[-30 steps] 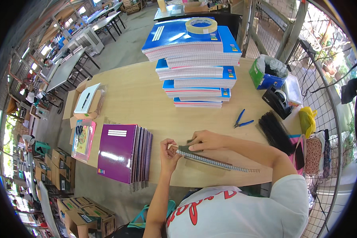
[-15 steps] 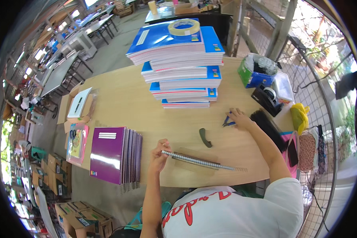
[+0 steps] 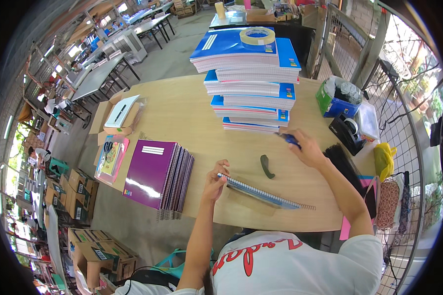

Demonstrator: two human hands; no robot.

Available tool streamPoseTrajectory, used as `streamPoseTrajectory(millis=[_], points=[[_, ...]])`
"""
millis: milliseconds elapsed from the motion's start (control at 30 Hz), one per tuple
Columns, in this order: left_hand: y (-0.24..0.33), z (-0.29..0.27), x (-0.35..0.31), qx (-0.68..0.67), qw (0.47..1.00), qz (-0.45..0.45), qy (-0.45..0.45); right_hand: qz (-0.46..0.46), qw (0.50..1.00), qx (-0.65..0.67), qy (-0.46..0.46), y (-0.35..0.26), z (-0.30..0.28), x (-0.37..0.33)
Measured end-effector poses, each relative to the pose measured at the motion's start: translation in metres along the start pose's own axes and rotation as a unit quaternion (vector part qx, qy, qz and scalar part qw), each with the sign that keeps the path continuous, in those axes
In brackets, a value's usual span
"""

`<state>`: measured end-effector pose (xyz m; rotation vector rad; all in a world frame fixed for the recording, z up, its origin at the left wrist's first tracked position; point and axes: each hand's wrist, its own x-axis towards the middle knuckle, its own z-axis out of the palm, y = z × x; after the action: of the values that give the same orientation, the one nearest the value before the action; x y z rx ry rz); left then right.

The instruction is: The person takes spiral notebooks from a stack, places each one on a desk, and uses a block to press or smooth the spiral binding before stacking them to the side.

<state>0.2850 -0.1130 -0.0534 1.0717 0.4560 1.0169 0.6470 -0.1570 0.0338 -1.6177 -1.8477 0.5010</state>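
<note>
My left hand (image 3: 215, 183) grips the left end of a spiral-bound notebook (image 3: 253, 192), held on edge with its coil upward. Loose coil wire sticks out past the notebook's right end. My right hand (image 3: 307, 149) is closed around blue-handled pliers (image 3: 291, 140), raised over the table with their tips pointing left. Between the hands lies a dark green curved piece (image 3: 267, 166). Left of my left hand stands a pile of purple spiral notebooks (image 3: 150, 172). Blue-covered books (image 3: 246, 61) are stacked high at the far side, and a tape roll (image 3: 257, 42) rests on top.
At the right edge are a bundle of black coils (image 3: 344, 162), a tape dispenser (image 3: 346, 133), a green and blue box (image 3: 337, 101) and a yellow bag (image 3: 384, 161). An open carton (image 3: 103, 120) and scissors (image 3: 108, 146) sit at the left edge. Cartons (image 3: 101, 258) stand on the floor.
My right hand has picked the pliers up from the table and turned them. My left hand still holds the notebook. The whole view has shifted, so the table appears farther right.
</note>
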Motion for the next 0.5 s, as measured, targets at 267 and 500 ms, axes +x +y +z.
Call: streamPoseTrajectory(millis=[267, 500], points=[[-0.008, -0.004, -0.002, -0.008, 1.0, 0.022, 0.004, -0.24, 0.948, -0.202, -0.061, -0.142, 0.001, 0.028], [-0.024, -0.023, 0.0, -0.099, 0.994, 0.023, -0.026, -0.034, 0.982, 0.09, -0.161, -0.148, 0.088, 0.023]])
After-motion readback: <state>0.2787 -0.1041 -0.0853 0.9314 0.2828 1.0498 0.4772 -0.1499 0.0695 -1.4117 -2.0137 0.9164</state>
